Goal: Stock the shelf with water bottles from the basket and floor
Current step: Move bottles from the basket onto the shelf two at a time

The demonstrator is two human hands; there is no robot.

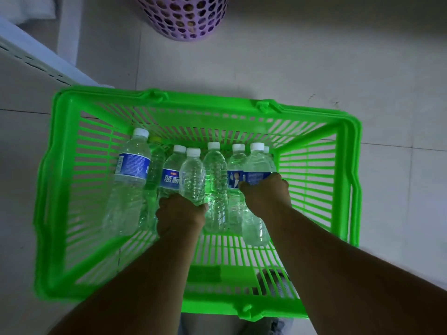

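Observation:
A bright green slatted basket (72,146) stands on the tiled floor and holds several clear water bottles with white caps, lying side by side. My left hand (179,216) grips an unlabelled bottle (192,175) near its base, in the middle of the row. My right hand (264,194) grips a blue-labelled bottle (256,163) around its middle, at the right end of the row. A larger blue-labelled bottle (131,180) lies at the left end, untouched. The edge of a white shelf (31,54) shows at the upper left.
A purple perforated round basket (186,18) stands on the floor beyond the green basket. Pale floor tiles surround the basket on the right and left. A shoe (275,284) shows through the basket's near wall.

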